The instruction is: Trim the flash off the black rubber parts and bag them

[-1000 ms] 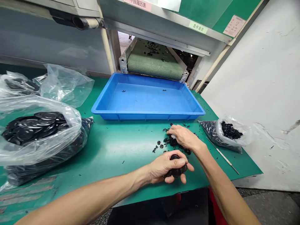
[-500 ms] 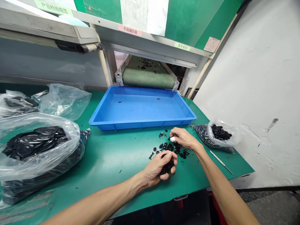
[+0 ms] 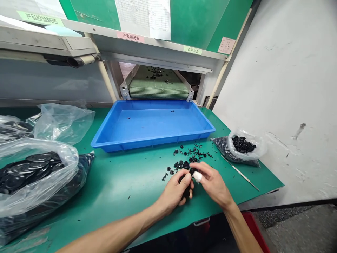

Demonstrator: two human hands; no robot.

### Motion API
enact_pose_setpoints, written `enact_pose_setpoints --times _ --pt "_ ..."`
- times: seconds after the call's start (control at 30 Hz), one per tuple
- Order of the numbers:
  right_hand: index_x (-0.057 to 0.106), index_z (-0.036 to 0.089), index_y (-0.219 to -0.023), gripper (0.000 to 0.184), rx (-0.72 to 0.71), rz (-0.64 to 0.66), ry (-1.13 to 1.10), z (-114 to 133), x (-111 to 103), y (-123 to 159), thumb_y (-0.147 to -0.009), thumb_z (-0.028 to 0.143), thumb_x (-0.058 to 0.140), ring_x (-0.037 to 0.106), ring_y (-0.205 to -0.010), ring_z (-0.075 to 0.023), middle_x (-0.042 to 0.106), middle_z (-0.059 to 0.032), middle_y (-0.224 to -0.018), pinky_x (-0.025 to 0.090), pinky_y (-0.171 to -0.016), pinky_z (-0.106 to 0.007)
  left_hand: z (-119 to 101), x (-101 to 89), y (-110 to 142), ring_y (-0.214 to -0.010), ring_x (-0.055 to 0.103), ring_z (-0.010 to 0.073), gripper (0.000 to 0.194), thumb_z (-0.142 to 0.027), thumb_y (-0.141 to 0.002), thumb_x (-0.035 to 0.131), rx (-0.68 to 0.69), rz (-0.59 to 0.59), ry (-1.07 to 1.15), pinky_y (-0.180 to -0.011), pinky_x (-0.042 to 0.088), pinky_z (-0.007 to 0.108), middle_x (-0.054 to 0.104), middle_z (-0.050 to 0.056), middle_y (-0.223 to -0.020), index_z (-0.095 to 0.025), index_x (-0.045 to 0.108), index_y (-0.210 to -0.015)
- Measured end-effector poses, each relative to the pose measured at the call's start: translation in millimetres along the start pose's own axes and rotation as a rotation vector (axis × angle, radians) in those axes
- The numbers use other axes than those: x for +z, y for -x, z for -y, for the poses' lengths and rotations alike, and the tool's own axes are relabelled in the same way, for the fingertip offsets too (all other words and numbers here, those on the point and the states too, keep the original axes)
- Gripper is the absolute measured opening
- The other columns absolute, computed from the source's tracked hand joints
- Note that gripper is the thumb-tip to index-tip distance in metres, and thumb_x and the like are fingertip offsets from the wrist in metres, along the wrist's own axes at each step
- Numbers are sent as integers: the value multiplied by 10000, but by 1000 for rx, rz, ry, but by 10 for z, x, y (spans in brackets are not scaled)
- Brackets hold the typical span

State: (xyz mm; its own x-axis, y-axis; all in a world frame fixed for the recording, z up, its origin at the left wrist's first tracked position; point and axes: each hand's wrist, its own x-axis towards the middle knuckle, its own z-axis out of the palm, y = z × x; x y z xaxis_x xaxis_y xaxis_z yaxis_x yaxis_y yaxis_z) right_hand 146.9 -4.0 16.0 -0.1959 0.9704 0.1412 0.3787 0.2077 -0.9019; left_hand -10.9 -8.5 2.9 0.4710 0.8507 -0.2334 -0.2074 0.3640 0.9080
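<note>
My left hand [image 3: 173, 191] is closed around a bunch of black plastic parts [image 3: 186, 192], partly hidden by the fingers. Close against it, my right hand [image 3: 214, 184] has its thumb and fingers drawn together on a small black part [image 3: 193, 172], whose shape is mostly covered. White tape [image 3: 197, 176] wraps one digit of that hand. Just beyond both hands, small round black parts [image 3: 181, 164] lie on the green tabletop [image 3: 126, 172]. Behind them, thin branched black pieces [image 3: 195, 151] are scattered.
A blue tray [image 3: 152, 142] stands below a green conveyor belt [image 3: 158, 91] carrying black bits. On the left sits a large clear bag [image 3: 71, 175] of black discs. To the right are a smaller bag [image 3: 259, 149] of black pieces and a thin white-handled tool [image 3: 240, 174].
My right hand has come back from the scattered parts to meet my left hand, uncovering more pieces on the table. The left hand still holds its bunch. The view has shifted slightly.
</note>
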Motion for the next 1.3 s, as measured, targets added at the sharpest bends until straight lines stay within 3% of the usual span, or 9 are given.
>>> enact_pose_setpoints --times 0.1,0.3,0.43,0.6,0.73,0.9,1.1,1.2,1.3 --pt "646 260 -1070 362 -118 25 225 79 -54 144 -839 96 420 573 -874 -145 604 -27 -952 458 -761 -267 3 -5 23 -340 284 38 375 -542 -850 434 -13 30 -155 -322 219 157 487 -58 -507 -184 478 -749" --pt "604 246 -1099 363 -216 207 432 145 -199 181 -847 68 412 547 -813 -143 562 -28 -900 447 -725 -267 -16 9 49 -356 316 42 336 -465 -875 421 20 26 -312 -355 236 164 507 -48 -501 -176 495 -719" --pt "603 204 -1032 295 -261 109 438 40 -35 181 -880 103 371 534 -741 -141 556 -35 -837 434 -670 -258 24 7 16 -337 283 50 298 -460 -864 429 -36 -51 -207 -321 219 169 496 -56 -499 -187 511 -778" --pt "597 196 -916 233 -186 25 366 -57 25 45 -892 133 374 526 -633 -116 572 1 -727 410 -605 -230 37 28 52 -357 305 44 268 -437 -857 460 -7 -75 -145 -335 227 161 505 -55 -520 -183 519 -793" --pt "578 215 -1069 342 -203 87 596 -38 -35 -219 -853 63 361 555 -799 -135 594 -33 -945 431 -695 -242 6 30 135 -371 362 35 236 -377 -849 505 41 108 -217 -369 279 156 546 -47 -546 -166 595 -905" --pt "629 224 -983 302 -233 255 935 19 63 -444 -864 75 395 524 -874 -162 590 -46 -1019 432 -688 -251 0 -38 135 -332 354 36 326 -396 -825 557 -135 366 -66 -317 262 155 557 -39 -527 -158 622 -1038" --pt "601 196 -984 313 -306 12 708 -64 51 -424 -878 67 337 562 -878 -156 582 -64 -1028 465 -757 -270 -3 -96 40 -532 629 115 288 -389 -788 619 -174 280 375 -262 255 135 652 114 -990 -146 580 -937" --pt "601 199 -998 318 -336 -138 536 -66 -10 -261 -868 67 343 572 -947 -162 581 -64 -1049 476 -817 -289 -12 -111 10 -589 662 136 311 -358 -787 624 -189 175 457 -265 249 128 640 116 -1048 -173 564 -1030" --pt "612 210 -1001 280 -355 -214 493 -18 -12 -21 -869 82 401 574 -976 -166 579 -64 -1068 494 -825 -293 -9 -101 -1 -533 629 111 338 -409 -804 602 -166 118 434 -269 235 127 659 109 -923 -152 570 -1020"
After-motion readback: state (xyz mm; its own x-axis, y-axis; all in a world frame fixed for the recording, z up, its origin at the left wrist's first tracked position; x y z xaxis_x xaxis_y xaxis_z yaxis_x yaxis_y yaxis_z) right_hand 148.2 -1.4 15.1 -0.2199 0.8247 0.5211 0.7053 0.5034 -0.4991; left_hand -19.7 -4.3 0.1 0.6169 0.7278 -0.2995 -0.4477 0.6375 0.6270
